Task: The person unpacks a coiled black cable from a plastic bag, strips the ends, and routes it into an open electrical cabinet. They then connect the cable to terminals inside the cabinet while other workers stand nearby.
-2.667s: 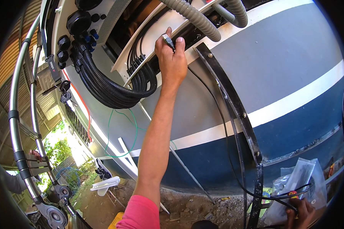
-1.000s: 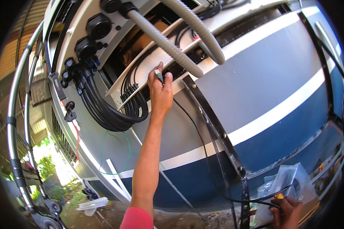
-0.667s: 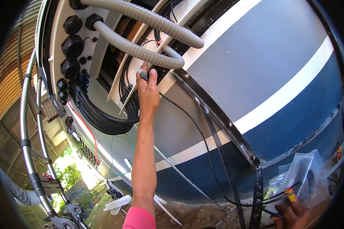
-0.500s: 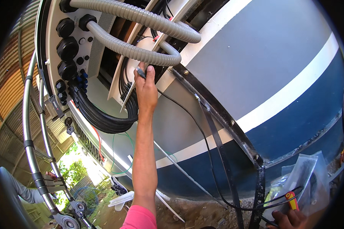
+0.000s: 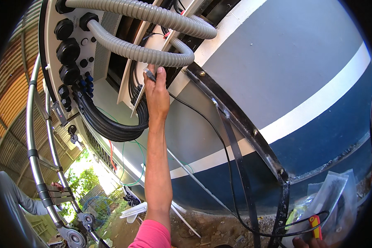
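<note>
My left hand (image 5: 157,97) is raised to the white metal channel (image 5: 156,44), just below the grey corrugated conduits (image 5: 146,51). Between its thumb and fingers it grips a black cable whose end carries a clear plug (image 5: 149,74). That black cable (image 5: 213,131) leaves the hand and hangs down to the lower right. At the lower right rim, my right hand (image 5: 312,243) is mostly cut off, its fingers curled round a red and yellow tool (image 5: 315,226). Cable loops and clear plastic bags (image 5: 332,198) lie around it.
A white equipment box (image 5: 80,62) with black cable glands hangs upper left, black corrugated tubes (image 5: 107,130) curving below it. A telescopic ladder (image 5: 39,165) stands at left, a person's grey-sleeved arm (image 5: 12,194) beside it. Black steel bars (image 5: 246,124) brace the grey and blue wall (image 5: 301,82).
The view has shifted slightly. My left hand stays at the channel with the plug, its grip unchanged. My right hand has sunk lower toward the rim.
</note>
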Motion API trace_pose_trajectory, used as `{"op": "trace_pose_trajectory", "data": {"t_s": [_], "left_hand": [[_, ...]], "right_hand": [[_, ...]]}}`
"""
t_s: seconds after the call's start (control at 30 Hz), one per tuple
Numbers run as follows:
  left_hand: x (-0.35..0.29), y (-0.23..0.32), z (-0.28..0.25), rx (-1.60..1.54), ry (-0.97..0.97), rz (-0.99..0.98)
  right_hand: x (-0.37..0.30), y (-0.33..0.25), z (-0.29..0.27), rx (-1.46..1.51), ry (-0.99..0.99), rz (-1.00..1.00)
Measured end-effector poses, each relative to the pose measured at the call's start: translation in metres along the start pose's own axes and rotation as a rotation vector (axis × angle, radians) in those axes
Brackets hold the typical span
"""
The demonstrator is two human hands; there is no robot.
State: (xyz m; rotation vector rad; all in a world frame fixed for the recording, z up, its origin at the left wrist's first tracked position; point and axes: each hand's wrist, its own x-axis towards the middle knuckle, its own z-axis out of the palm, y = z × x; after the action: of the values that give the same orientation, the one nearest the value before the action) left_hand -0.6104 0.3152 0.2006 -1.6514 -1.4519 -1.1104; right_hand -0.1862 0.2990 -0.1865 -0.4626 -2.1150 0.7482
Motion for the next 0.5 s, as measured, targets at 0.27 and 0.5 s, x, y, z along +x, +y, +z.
{"op": "trace_pose_trajectory", "data": {"t_s": [0.27, 0.5], "left_hand": [[0.0001, 0.0011, 0.0002, -0.059, -0.023, 0.004], [-0.0001, 0.0059, 0.0005, -0.090, -0.043, 0.000]], "right_hand": [[0.0033, -0.0014, -0.0006, -0.018, -0.029, 0.012], [0.0041, 0.0068, 0.0019, -0.026, -0.023, -0.067]]}}
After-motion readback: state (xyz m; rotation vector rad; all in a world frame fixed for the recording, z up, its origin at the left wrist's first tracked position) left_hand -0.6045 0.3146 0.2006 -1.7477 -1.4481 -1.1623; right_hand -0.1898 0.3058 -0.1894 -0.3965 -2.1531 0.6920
